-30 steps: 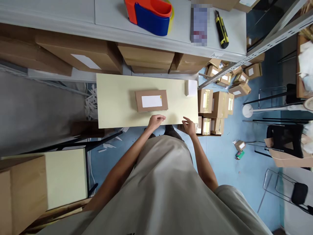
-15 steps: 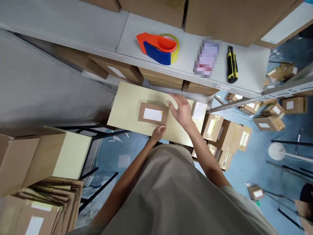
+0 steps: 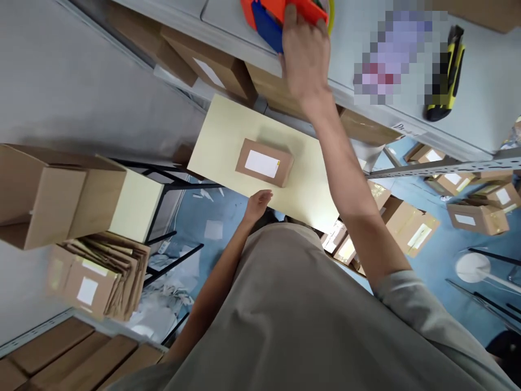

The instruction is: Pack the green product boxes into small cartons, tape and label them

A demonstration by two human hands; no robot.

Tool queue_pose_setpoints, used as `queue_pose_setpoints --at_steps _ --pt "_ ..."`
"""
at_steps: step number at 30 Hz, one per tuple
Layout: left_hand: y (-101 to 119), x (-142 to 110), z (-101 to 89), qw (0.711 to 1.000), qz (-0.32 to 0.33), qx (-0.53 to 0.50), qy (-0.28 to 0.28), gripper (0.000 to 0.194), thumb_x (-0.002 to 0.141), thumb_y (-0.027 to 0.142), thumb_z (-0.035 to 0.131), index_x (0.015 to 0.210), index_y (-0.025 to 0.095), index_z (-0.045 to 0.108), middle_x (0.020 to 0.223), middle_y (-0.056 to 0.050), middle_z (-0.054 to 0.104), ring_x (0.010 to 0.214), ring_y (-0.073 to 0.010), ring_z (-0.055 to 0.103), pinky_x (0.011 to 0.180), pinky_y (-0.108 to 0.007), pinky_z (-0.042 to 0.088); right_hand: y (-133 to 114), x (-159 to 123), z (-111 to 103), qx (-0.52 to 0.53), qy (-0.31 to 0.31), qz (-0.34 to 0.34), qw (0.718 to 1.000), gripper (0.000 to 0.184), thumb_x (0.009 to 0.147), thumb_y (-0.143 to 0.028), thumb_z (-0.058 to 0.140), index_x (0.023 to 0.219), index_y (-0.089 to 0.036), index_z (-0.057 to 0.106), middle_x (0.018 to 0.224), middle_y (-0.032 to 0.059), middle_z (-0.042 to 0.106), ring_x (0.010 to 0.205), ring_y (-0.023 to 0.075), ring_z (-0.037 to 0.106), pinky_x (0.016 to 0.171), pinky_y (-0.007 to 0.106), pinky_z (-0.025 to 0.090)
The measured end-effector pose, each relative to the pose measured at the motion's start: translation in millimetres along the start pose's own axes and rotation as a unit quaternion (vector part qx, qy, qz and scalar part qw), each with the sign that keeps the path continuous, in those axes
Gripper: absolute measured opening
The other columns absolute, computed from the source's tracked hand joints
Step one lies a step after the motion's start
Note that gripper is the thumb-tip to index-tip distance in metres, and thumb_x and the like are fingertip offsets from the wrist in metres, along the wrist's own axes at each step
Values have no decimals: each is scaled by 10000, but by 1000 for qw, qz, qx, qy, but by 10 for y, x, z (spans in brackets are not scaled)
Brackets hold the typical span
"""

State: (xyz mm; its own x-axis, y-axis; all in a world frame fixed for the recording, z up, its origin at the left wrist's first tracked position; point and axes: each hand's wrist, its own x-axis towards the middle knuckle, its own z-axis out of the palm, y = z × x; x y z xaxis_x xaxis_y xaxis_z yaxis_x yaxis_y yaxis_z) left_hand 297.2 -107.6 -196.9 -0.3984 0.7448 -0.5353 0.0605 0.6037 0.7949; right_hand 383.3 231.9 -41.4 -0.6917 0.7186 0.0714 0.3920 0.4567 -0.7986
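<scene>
The grey shirt is filling the space closest to the camera. Just past it, the left hand is hovering at the near edge of the pale table, close to the box's near side; its fingers are lying loosely curled with a narrow gap to the thumb, and whether they are touching the tabletop I cannot tell.

The small brown box is resting flat on the table, a little left of the middle, its long sides running roughly along the table's long edges. A white label with a yellow mark at its right end is facing up.

The right forearm is crossing above the table's right part, hiding its far right corner. Beyond the table's far edge, the right hand is gripping the orange and blue tape dispenser near the near edge of the grey shelf; its fingers are bending over the orange part, the thumb sitting by the blue side.

Right of that, a pixelated flat thing is lying by the same edge, and a black and yellow utility knife is lying farther along, toward the shelf's right end. Underneath, brown cartons are standing in a row. Off to the right, taped cartons are standing on the blue floor.
</scene>
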Motion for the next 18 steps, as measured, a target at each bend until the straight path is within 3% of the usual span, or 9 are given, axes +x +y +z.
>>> queue_pose_setpoints --at_steps 4,7,9,13,18 --pt "295 -184 -108 996 80 -29 3 328 993 413 705 1251 215 753 1250 -121 848 1190 -245 804 1112 -413 626 -62 -1221 348 91 24 83 992 886 1055 -712 671 1706 -164 425 1477 152 686 1471 418 637 1168 578 611" --pt "454 -332 -90 993 115 -21 -16 331 1000 478 734 1215 227 743 1226 -100 841 1191 -242 797 1099 -394 626 -64 -1966 807 173 23 147 974 827 985 -727 729 1580 -184 547 1312 125 751 1262 385 735 1062 534 656" --pt "465 -433 -47 991 124 -17 -47 314 982 496 760 1131 221 731 1139 -84 839 1084 -231 806 1035 -376 643 -67 -2377 1143 229 26 198 953 744 969 -760 703 1440 -192 609 1166 105 774 1074 334 750 976 496 674" --pt "291 -637 -43 987 103 0 -120 289 962 480 768 1055 216 695 1004 -56 807 909 -203 780 875 -331 644 -144 -2965 1662 266 54 299 915 710 953 -830 654 1307 -217 608 1104 96 766 999 297 718 946 467 659" --pt "22 -699 -306 974 95 61 -195 211 961 380 733 1098 221 744 1073 -63 801 917 -196 764 798 -299 609 -232 -3295 1935 278 64 319 904 755 958 -857 643 1336 -205 612 1217 125 779 1094 305 730 1027 466 637"
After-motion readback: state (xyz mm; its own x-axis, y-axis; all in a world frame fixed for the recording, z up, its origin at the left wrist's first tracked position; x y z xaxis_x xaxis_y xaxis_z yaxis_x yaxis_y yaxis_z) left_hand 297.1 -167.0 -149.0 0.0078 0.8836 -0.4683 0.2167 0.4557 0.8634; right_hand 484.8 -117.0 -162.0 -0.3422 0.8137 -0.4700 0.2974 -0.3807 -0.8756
